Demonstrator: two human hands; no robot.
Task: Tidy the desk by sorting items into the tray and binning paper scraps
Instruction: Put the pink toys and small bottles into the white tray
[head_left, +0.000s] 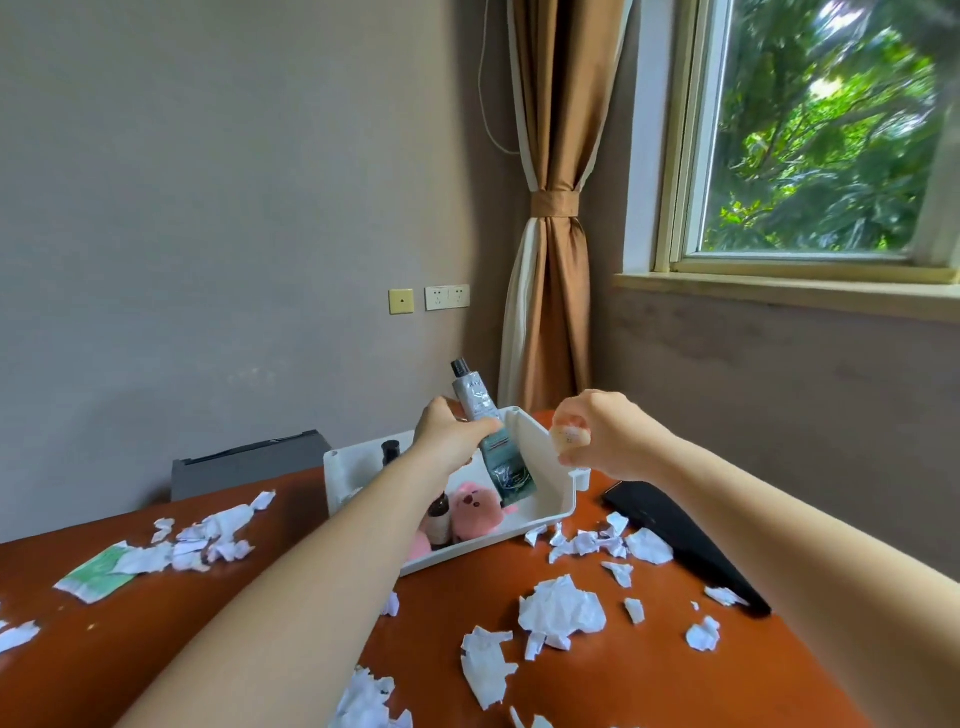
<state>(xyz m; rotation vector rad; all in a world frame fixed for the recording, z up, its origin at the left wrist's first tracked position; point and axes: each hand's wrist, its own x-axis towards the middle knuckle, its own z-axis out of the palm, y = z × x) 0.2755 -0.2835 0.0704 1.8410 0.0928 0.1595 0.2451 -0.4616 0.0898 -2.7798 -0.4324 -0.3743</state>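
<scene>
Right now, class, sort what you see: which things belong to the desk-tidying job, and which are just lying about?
Part of the job:
tube, gripped by the left hand
small peach item, held in the right hand
white tray
paper scraps

Just lying about:
curtain
wall sockets
window

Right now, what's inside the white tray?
A pink plush toy, a brown bottle, a black cap and the bottom of the grey tube the left hand grips. The forearm hides the tray's middle.
</scene>
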